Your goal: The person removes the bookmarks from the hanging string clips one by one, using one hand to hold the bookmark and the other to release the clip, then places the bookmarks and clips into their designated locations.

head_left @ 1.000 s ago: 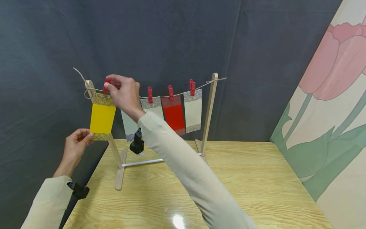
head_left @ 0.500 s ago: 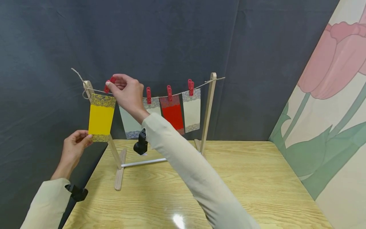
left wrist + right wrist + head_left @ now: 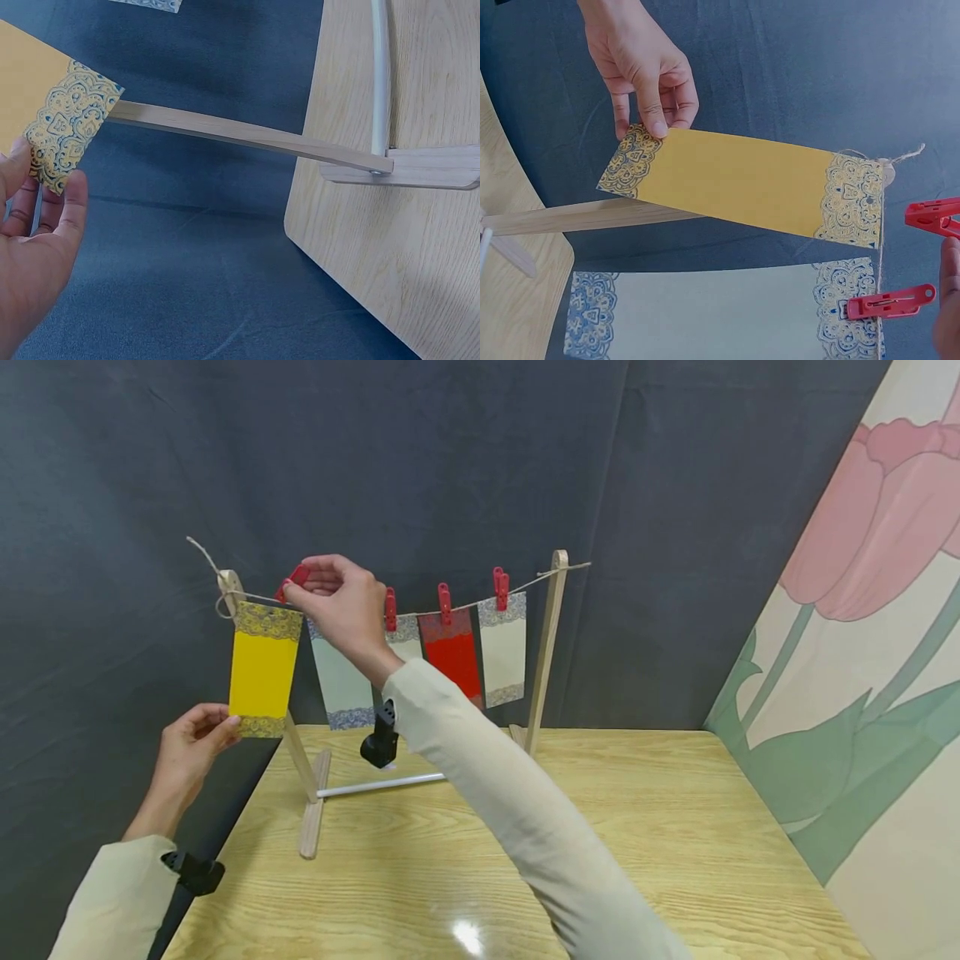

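Observation:
My left hand (image 3: 186, 747) pinches the bottom corner of a yellow card (image 3: 266, 672) with lace-patterned ends, thumb in front. The card's top end lies at the twine line (image 3: 262, 599), near the left post. Just above and right of that end, my right hand (image 3: 341, 610) holds a red clothespin (image 3: 297, 577) between thumb and fingers. In the right wrist view this clothespin (image 3: 934, 216) is apart from the card, its tips pointing toward it. A pale blue-grey card (image 3: 343, 681) hangs beside the yellow one, partly behind my right hand, from another red clothespin (image 3: 892, 301).
Farther right along the line, a whitish card (image 3: 407, 647), a red card (image 3: 452, 656) and a cream card (image 3: 504, 652) hang from red clothespins. A wooden post (image 3: 547, 652) bears the line's right end. A white rod (image 3: 382, 783) joins the stand's feet on the wooden table (image 3: 637, 843).
The red clothespin in my right hand has come away from the yellow card's top edge and tilted, shifting slightly right. My left hand and the yellow card have drifted slightly left.

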`<state>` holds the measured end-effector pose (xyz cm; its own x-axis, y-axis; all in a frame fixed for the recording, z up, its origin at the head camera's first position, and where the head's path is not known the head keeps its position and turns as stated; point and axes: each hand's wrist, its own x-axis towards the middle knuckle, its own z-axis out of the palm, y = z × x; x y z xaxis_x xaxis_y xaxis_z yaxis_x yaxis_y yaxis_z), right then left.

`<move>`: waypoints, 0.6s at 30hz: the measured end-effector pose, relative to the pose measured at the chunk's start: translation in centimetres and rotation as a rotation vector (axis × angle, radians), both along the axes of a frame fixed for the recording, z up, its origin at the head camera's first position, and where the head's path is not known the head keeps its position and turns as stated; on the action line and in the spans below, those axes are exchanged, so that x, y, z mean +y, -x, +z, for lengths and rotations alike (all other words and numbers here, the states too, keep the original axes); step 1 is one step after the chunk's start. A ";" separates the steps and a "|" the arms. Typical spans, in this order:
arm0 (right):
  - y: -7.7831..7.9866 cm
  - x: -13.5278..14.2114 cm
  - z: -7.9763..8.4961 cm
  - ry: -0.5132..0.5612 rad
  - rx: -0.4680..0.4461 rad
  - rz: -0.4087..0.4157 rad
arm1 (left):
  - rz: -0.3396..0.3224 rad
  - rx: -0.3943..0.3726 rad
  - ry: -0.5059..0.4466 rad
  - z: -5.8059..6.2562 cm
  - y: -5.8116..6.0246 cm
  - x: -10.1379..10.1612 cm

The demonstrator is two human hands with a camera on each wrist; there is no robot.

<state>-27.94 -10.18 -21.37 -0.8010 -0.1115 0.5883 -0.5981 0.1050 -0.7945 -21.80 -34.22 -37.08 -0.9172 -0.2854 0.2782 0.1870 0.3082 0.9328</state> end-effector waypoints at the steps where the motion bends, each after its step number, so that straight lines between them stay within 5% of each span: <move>1: 0.0 0.1 0.0 0.003 0.001 0.005 | 0.000 0.003 -0.001 0.0 -0.1 0.0; 18: -0.5 1.4 -0.1 -0.019 0.070 0.004 | -0.101 0.069 -0.112 0.3 -1.3 0.4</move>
<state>-27.42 -8.74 -21.50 -0.7576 -0.1264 0.6404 -0.6525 0.1176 -0.7486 -20.53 -33.83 -36.74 -0.9224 -0.2255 0.3136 0.2770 0.1794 0.9440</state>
